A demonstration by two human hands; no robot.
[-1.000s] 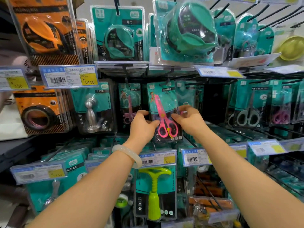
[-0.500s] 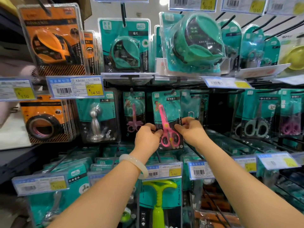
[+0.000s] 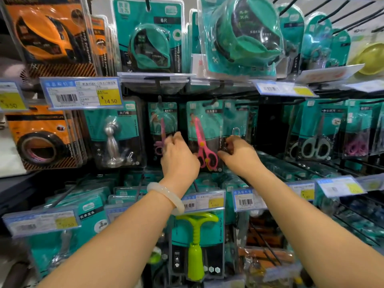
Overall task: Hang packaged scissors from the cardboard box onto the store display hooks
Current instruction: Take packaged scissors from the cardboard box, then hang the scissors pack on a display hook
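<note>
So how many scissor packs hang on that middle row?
4: a pale pink pair behind the left hand, a bright pink pair between it and the right hand, a grey pair to the right, a purple pair beyond. More may hide behind.

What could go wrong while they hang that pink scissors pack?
The pink scissors pack is gripped only at its lower side edges by the left hand and right hand; if its top hole is not fully on the hook, it could drop when released. The neighbouring pack hangs right beside the left hand, so a bump could set it swinging or knock it off. The price tag juts out under the wrists and could get snagged.
</note>
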